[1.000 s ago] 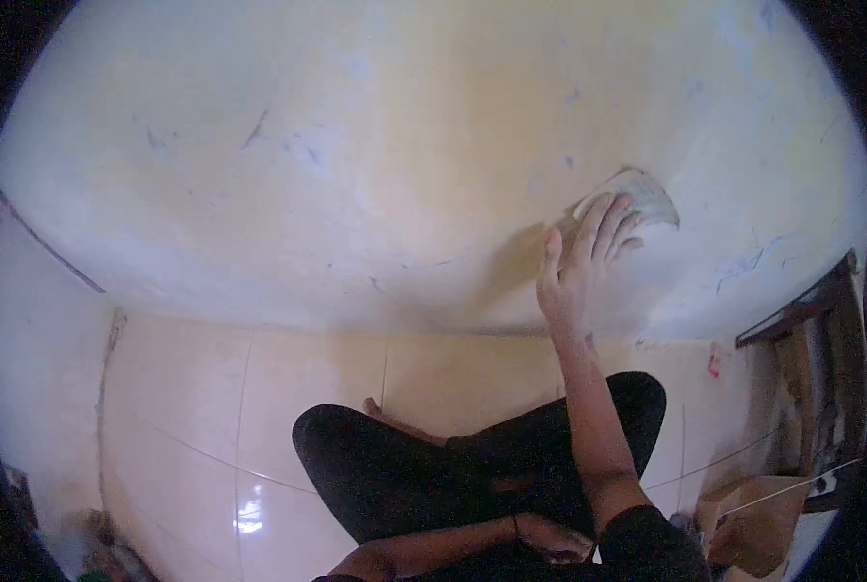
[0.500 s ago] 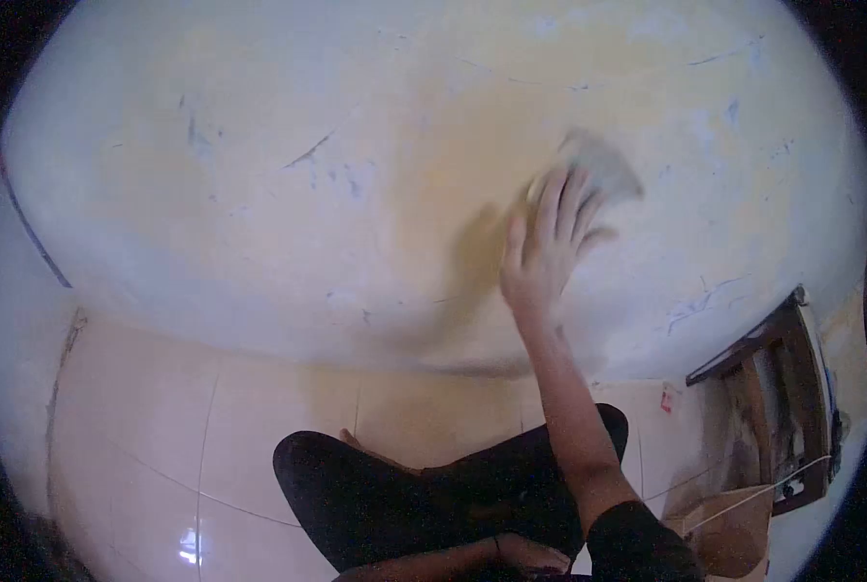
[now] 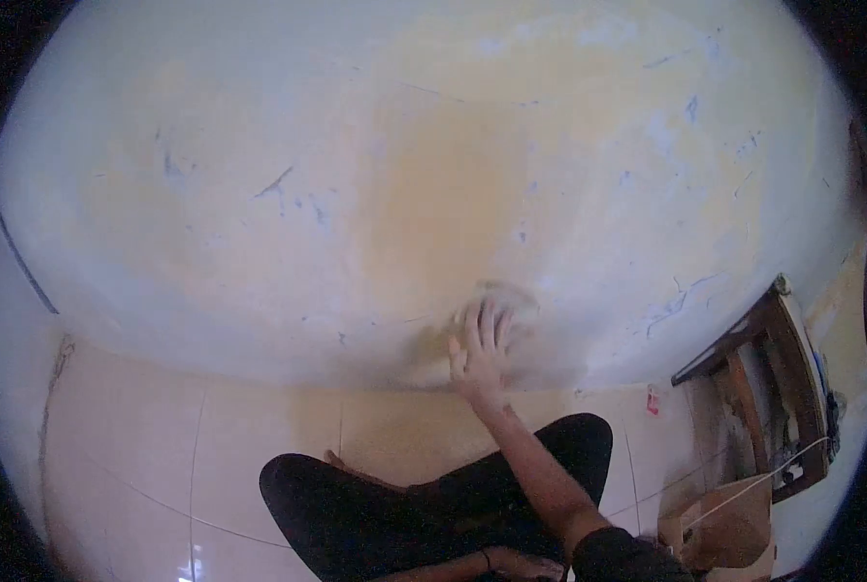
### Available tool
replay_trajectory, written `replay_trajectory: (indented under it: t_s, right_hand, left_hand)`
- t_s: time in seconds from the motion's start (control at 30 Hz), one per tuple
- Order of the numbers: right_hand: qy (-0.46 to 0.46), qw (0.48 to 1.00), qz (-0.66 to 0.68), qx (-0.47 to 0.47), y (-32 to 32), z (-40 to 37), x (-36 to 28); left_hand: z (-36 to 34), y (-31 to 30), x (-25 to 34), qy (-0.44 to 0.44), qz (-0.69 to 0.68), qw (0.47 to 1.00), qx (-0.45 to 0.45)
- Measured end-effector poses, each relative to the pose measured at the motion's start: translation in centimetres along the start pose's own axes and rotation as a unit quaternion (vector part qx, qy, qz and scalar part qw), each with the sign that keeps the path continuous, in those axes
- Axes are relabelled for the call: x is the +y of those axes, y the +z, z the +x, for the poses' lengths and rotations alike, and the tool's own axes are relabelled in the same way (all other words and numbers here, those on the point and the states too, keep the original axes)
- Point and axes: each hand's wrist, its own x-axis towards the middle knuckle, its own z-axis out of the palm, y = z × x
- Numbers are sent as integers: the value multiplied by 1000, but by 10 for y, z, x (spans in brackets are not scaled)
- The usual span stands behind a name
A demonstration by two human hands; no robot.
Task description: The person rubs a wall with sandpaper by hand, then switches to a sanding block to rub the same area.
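Pressing a blurred pad to the wall, the right hand has its grip spread apart; left hand grip unclear.

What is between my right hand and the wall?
A pale, blurred cloth or pad lies under the right hand against the wall, in the head view.

The cloth is blurred, mostly hidden under fingers of the right hand.
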Motion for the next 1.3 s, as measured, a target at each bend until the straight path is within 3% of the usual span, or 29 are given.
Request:
replay_trajectory:
  t_s: [0.03,0.1,0.17,0.2,0.3,0.37,0.47,0.5,0.6,0.67,0.7,0.83,0.9,1.0,1.1,1.17,1.2,1.27,1.3]
  right_hand:
    - [-6,999,26,31,-17,28,-4]
    - [-22,994,-22,109,-61,87,-13]
    - [-16,983,-14,182,-111,134,-26]
    - [-12,980,-21,199,-118,146,-26]
    - [2,977,-26,212,-114,149,-23]
    - [9,984,-4,178,-64,108,-14]
    - [18,999,30,25,23,-3,7]
    - [33,998,40,-46,33,-28,12]
    - [50,995,-17,-81,15,-22,20]
    - [53,995,82,38,-26,25,22]
    - [56,993,69,79,-57,52,23]
    - [76,980,11,181,-109,102,42]
    - [83,987,19,139,-66,68,49]
    - [63,994,-34,81,48,-25,61]
    - [107,982,125,94,15,2,55]
    - [114,975,135,138,-70,49,60]
    - [113,974,126,151,-82,61,71]
    - [112,971,105,181,-96,70,89]
    - [116,975,99,165,-69,51,93]
  left_hand:
    - [4,-3,-7,87,102,991,2]
    - [11,-15,-26,257,300,919,9]
    - [2,-9,2,50,82,995,6]
    - [-2,-4,16,-57,-30,998,5]
    - [1,13,27,-53,-182,978,91]
    - [2,4,21,-94,-141,983,65]
    - [6,-12,1,-163,-84,983,21]
    - [5,-13,-2,-160,-77,984,14]
    - [7,-4,-9,-86,-89,992,16]
    - [2,0,-5,-27,-30,999,6]
    - [-1,-3,2,3,4,1000,3]
    - [0,-6,18,-30,-30,999,4]
    - [5,-8,11,-63,-63,996,20]
    - [5,-7,14,-118,-145,982,35]
    - [10,-6,-15,-91,-138,985,45]
    - [17,-14,-48,-86,-157,984,-1]
    - [16,-21,-57,-87,-157,983,-25]
    - [8,-8,-8,-88,-154,984,35]
    - [8,-6,3,-90,-138,985,43]
